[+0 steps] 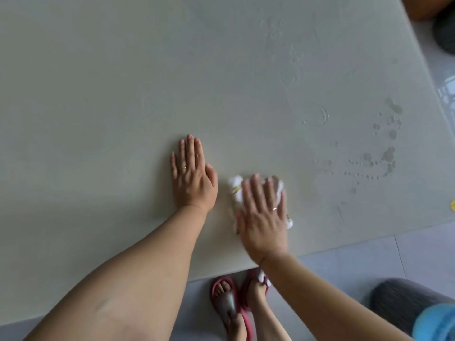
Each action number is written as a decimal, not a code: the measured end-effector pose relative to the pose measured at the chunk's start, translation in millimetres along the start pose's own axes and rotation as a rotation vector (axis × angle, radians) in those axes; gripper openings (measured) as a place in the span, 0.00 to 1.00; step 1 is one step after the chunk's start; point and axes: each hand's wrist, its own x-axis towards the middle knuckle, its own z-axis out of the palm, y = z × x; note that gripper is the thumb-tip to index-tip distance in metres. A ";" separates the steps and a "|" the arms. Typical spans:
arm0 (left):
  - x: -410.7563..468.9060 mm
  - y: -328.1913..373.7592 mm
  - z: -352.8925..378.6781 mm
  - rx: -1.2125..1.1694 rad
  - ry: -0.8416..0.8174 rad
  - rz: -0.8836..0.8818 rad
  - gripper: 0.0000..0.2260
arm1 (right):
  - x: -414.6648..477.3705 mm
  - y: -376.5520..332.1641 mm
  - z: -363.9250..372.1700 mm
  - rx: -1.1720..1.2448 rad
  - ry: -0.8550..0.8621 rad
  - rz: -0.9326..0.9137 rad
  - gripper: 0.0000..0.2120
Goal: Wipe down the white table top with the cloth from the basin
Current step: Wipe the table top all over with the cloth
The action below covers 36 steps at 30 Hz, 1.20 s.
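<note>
The white table top (pixel 123 82) fills most of the view. My right hand (pixel 262 215) lies flat, fingers straight, pressing a small white cloth (pixel 235 189) onto the table near its front edge; the cloth shows at the fingertips and at both sides of the palm. The hand and cloth are blurred. My left hand (pixel 193 177) rests flat on the bare table just left of the cloth, fingers straight and together. Water drops and wet smears (pixel 384 153) lie on the table to the right of the cloth. The basin is not in view.
The table's front edge runs just below my right wrist, with my feet in red sandals (pixel 231 303) on the tiled floor below. A dark grey round seat (pixel 394 301) with something blue on it stands at lower right. Another dark object (pixel 445 35) sits beyond the table's far right corner.
</note>
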 end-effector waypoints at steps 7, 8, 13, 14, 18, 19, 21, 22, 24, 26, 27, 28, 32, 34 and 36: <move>-0.2 -1.2 -2.1 0.075 -0.040 0.003 0.27 | -6.0 84.9 -16.4 -0.100 -0.021 -0.066 0.28; -6.1 0.9 -4.4 0.063 -0.017 -0.012 0.27 | -4.9 88.2 -17.6 -0.072 -0.012 0.077 0.29; -90.5 43.3 3.8 -0.126 -0.006 0.013 0.25 | -33.6 20.0 0.9 0.029 0.007 0.244 0.29; -101.6 46.1 7.2 -0.124 -0.021 0.032 0.25 | -45.7 11.3 3.5 0.009 -0.016 0.107 0.28; -107.7 41.4 18.8 -0.098 -0.011 0.021 0.27 | -52.4 64.7 -4.1 -0.115 -0.014 -0.309 0.25; -108.8 41.6 18.8 -0.100 -0.013 0.029 0.27 | -52.4 84.5 -9.1 -0.127 -0.023 -0.268 0.26; -109.9 43.0 19.7 -0.091 -0.003 0.039 0.26 | -44.8 114.6 -19.5 -0.079 -0.022 -0.022 0.27; -109.4 43.8 20.2 -0.088 0.002 0.034 0.26 | -41.7 120.4 -20.0 -0.054 -0.009 0.125 0.28; -108.8 42.7 22.4 -0.076 0.004 0.031 0.27 | -38.2 108.2 -13.6 0.008 0.026 0.368 0.29; -107.9 41.5 24.1 -0.051 0.017 0.033 0.27 | -43.2 76.8 -4.7 0.039 0.033 0.395 0.29; -107.9 41.6 24.4 -0.045 0.014 0.031 0.27 | -51.3 60.7 0.5 0.021 0.026 0.280 0.29; -108.7 41.9 23.9 -0.043 0.003 0.029 0.28 | -61.9 49.6 4.2 -0.012 -0.001 0.110 0.28; -109.3 42.5 22.5 -0.015 -0.001 0.031 0.28 | -65.4 95.6 -4.0 -0.121 -0.051 -0.389 0.25; -109.4 43.4 22.4 -0.008 0.011 0.026 0.28 | -54.0 140.3 -17.3 -0.139 -0.044 -0.286 0.26; -110.0 45.9 21.1 0.005 0.016 0.019 0.28 | -44.3 175.0 -30.9 -0.089 -0.035 -0.060 0.29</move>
